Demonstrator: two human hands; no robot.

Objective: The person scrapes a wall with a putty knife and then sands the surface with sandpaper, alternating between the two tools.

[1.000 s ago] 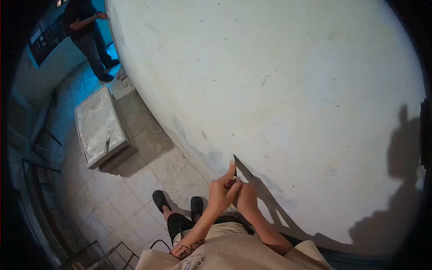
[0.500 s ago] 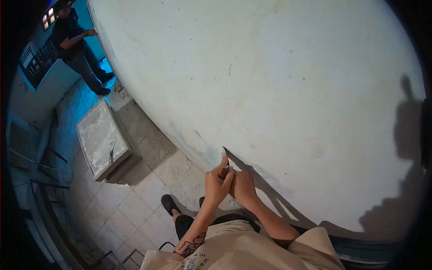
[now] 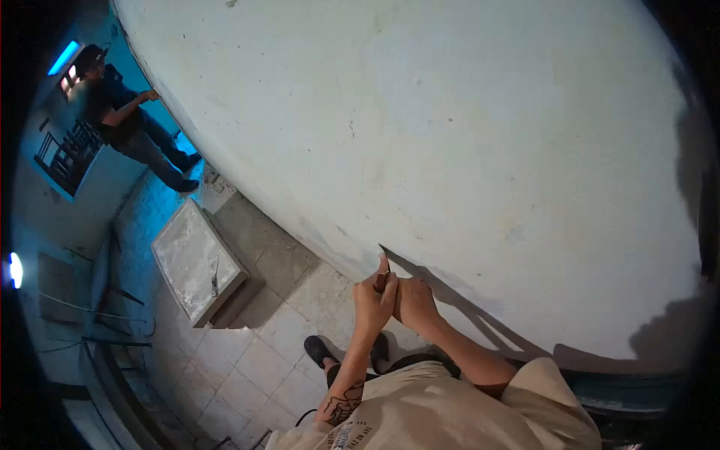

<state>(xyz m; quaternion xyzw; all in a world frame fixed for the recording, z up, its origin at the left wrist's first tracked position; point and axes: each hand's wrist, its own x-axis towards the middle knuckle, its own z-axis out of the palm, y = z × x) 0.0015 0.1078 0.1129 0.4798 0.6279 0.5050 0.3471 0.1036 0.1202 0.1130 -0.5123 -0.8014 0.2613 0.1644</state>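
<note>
Both my hands are close together against the lower part of a pale, stained wall [image 3: 420,142]. My left hand [image 3: 371,306] is closed round the brown handle of a scraper [image 3: 382,283], its thumb stretched up along the tool toward the wall. Pressed against it, my right hand [image 3: 415,301] is also closed at the handle; its fingertips are mostly hidden. The scraper's thin blade is seen nearly edge-on, and a dark narrow shadow runs from its tip down the wall.
A dusty box-like block [image 3: 187,251] stands on the tiled floor [image 3: 259,360] to the left, with a small metal hand tool [image 3: 214,281] on top. Farther off, another person [image 3: 124,124] stands facing the wall with an arm raised. Rubble [image 3: 217,184] lies along the wall's foot.
The view has shifted, so the block and the other person sit lower in it. My hands keep their grip on the scraper and remain at the wall.
</note>
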